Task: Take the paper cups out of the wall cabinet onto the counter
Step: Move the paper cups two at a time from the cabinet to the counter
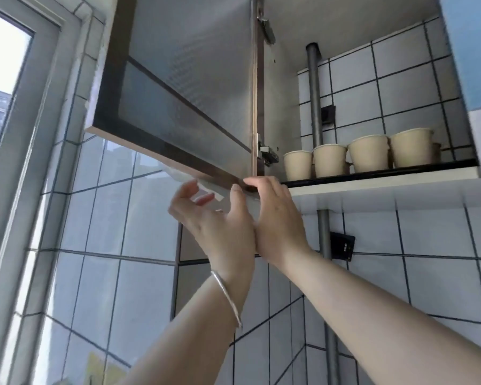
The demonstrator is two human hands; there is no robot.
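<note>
Several beige paper cups (pixel 368 153) stand in a row on the bottom shelf (pixel 386 175) of the wall cabinet, with more partly hidden behind them. The frosted-glass cabinet door (pixel 184 87) is swung open to the left. My right hand (pixel 275 218) reaches up to the door's lower hinge-side corner, and its fingertips touch the edge there, left of and below the cups. My left hand (pixel 214 218), with a silver bangle on the wrist, hovers just under the door's bottom edge. Its fingers are loosely spread and hold nothing.
A grey metal pipe (pixel 314 93) runs vertically through the cabinet at the back left of the cups and continues below the shelf. A black socket (pixel 342 245) sits on the tiled wall under the cabinet. A window frame (pixel 25 162) is at the left.
</note>
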